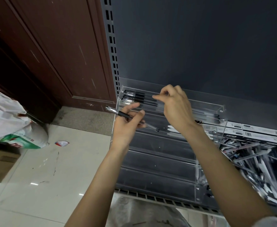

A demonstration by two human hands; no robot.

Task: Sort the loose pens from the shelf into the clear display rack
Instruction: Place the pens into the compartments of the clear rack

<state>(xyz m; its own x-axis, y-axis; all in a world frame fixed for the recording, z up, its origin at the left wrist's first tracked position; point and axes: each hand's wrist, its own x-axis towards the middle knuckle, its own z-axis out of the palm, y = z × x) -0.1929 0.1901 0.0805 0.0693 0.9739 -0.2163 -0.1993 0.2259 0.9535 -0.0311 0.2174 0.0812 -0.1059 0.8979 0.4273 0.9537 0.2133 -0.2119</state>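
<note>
**Top tier filling, 1 pen waiting in the left hand**

Starting at the far left, I see a white plastic bag (5,115) slumped on the tiled floor (41,177) against a dark brown door (49,51), with a small scrap of wrapper (61,143) lying just beside it.

Next comes my left hand (128,122). Its fingers are curled around 1 black pen (131,118), which lies slanted across the hand with its capped end poking out to the left and its clear barrel trailing down to the right. It hangs in front of the left edge of the clear display rack (159,163), not yet over any tier.

At the rack's top tier, a few black pens (137,97) already lie in a row. My right hand (175,105) is up there with its thumb and fingertips pinched together on what looks like another pen at that tier, though the hand covers most of it and I cannot be sure.

I judge this to be the placing step: seating a pen in the top row. The next move calls for letting go cleanly, then passing or setting the left hand's pen level with the row so it lies parallel.

Farthest right, the loose pens (249,161) sit in a tangled heap on the shelf (167,200), below some boxed stock (255,131). Most of the sorting is still ahead.
</note>
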